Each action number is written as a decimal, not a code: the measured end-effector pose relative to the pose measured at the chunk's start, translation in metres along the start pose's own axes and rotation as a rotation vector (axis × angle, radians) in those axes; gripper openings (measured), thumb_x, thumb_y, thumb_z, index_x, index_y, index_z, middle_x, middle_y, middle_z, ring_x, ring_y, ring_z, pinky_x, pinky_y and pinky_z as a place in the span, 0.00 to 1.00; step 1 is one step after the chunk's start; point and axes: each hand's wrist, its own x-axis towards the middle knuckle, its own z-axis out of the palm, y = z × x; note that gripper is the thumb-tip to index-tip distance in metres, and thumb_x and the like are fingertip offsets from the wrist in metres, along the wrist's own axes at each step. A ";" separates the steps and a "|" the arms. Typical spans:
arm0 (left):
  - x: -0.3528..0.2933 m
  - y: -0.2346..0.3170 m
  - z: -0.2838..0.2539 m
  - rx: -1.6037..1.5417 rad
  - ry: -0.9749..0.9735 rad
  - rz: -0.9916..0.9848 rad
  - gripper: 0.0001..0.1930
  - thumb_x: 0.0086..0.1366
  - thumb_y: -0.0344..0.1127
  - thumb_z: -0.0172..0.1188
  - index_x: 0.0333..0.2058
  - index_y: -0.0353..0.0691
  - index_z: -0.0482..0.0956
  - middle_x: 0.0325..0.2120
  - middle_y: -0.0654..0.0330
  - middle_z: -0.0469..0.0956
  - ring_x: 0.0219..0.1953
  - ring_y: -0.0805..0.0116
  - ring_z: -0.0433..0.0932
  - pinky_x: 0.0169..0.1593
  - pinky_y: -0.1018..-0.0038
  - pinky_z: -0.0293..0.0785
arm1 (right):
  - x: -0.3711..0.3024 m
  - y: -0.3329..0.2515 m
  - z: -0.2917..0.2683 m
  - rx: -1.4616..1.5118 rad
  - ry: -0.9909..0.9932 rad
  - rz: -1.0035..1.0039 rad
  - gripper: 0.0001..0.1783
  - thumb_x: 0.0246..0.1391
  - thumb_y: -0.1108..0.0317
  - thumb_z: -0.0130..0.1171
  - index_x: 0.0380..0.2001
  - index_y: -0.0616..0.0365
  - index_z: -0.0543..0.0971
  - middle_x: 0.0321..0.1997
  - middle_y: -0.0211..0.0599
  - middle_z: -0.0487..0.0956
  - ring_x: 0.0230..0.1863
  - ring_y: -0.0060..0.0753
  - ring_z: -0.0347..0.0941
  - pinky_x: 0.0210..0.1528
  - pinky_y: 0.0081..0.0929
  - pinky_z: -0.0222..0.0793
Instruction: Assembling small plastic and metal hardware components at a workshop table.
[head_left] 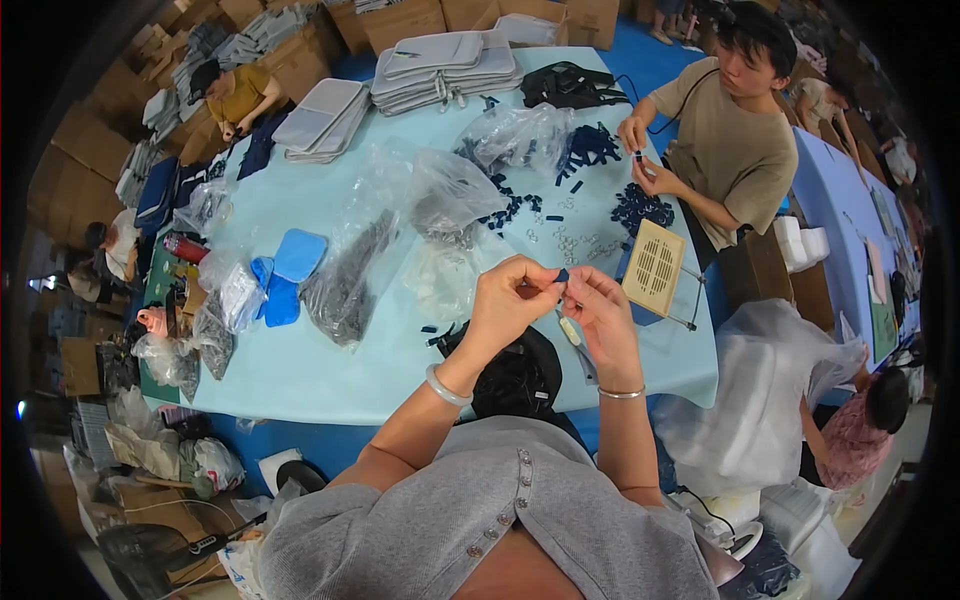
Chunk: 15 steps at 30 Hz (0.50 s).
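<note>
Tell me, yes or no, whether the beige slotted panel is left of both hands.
No, the beige slotted panel sits to the right of both the left hand and the right hand.

A crowded workroom
A broad table (275,385) is covered in pale blue; blue floor (632,65) is glimpsed behind, cardboard boxes (85,140) are piled left, a lilac-topped table (822,185) is seen right.

On the counter (300,388), a box (655,268) stands right of the fingers (588,292). Plastic bags (348,288) lie left, stacked cases (428,84) beyond.
</note>
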 end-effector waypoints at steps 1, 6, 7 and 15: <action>0.000 0.000 0.000 0.000 0.000 0.000 0.04 0.51 0.25 0.63 0.26 0.32 0.77 0.25 0.62 0.76 0.27 0.80 0.75 0.29 0.84 0.72 | 0.000 0.000 0.000 -0.009 0.016 -0.007 0.07 0.53 0.68 0.57 0.32 0.60 0.76 0.26 0.25 0.72 0.25 0.15 0.63 0.29 0.12 0.60; 0.003 -0.003 -0.003 -0.010 -0.027 -0.029 0.07 0.53 0.26 0.63 0.32 0.33 0.80 0.28 0.61 0.78 0.29 0.79 0.75 0.31 0.83 0.72 | -0.001 0.001 0.001 -0.161 0.040 -0.131 0.08 0.53 0.69 0.56 0.33 0.62 0.75 0.28 0.25 0.73 0.27 0.14 0.65 0.31 0.12 0.61; 0.003 -0.003 -0.003 -0.010 -0.027 -0.030 0.07 0.53 0.26 0.63 0.32 0.33 0.80 0.28 0.61 0.78 0.29 0.79 0.75 0.31 0.83 0.72 | -0.003 -0.001 0.006 -0.301 0.088 -0.199 0.07 0.53 0.70 0.56 0.34 0.62 0.75 0.29 0.25 0.74 0.29 0.13 0.66 0.32 0.12 0.62; 0.000 0.005 -0.004 0.110 -0.073 0.039 0.07 0.57 0.25 0.58 0.35 0.32 0.80 0.30 0.57 0.78 0.30 0.75 0.76 0.32 0.81 0.75 | -0.003 0.004 0.007 -0.502 0.149 -0.353 0.06 0.49 0.78 0.58 0.33 0.64 0.75 0.31 0.27 0.75 0.31 0.14 0.70 0.35 0.11 0.67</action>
